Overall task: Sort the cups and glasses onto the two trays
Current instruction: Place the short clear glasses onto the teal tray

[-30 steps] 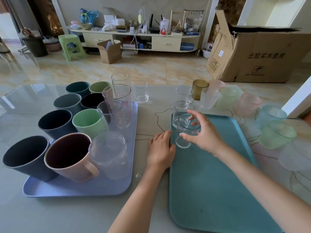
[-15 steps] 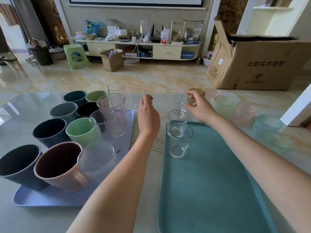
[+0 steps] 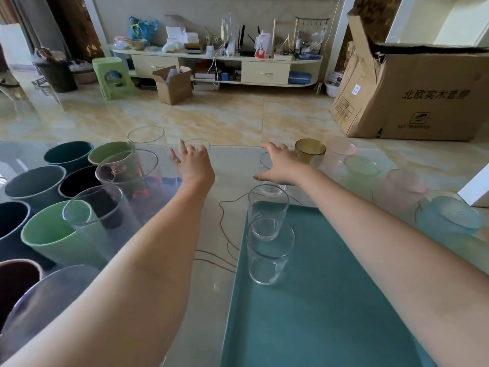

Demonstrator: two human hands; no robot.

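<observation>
My counter (image 3: 211,260) is glossy glass over a pale top with thin brown line drawings. Take the teal tray (image 3: 330,300) as the landmark: two clear glasses (image 3: 268,250) stand upright at its far left corner, one behind the other. Left of the tray, across a bare strip of counter, the mugs (image 3: 50,234) and taller clear glasses crowd together; one of those glasses (image 3: 127,176) carries red printing I cannot read. Beyond the tray's far edge, an amber glass (image 3: 310,150) and frosted pink, green and blue cups (image 3: 402,186) line the counter's rim toward the right.

My left hand (image 3: 194,165) reaches past the tray's far left, fingers (image 3: 182,148) spread and released, right at a small clear glass (image 3: 197,144); I cannot tell whether they touch it. My right hand (image 3: 280,165) stretches beyond the tray's far edge, fingers loose and holding nothing, over another clear glass (image 3: 264,160), just beside the amber one.

Further off lies a marbled beige tile floor (image 3: 225,117). A low cream cabinet (image 3: 217,67) cluttered with small items stands against the wall, with a green stool (image 3: 113,75) and a small open box (image 3: 174,84) in front. Far right of the tray, a big cardboard carton (image 3: 428,96) bears Chinese characters, reading roughly "北欧实木套房", above a logo.
</observation>
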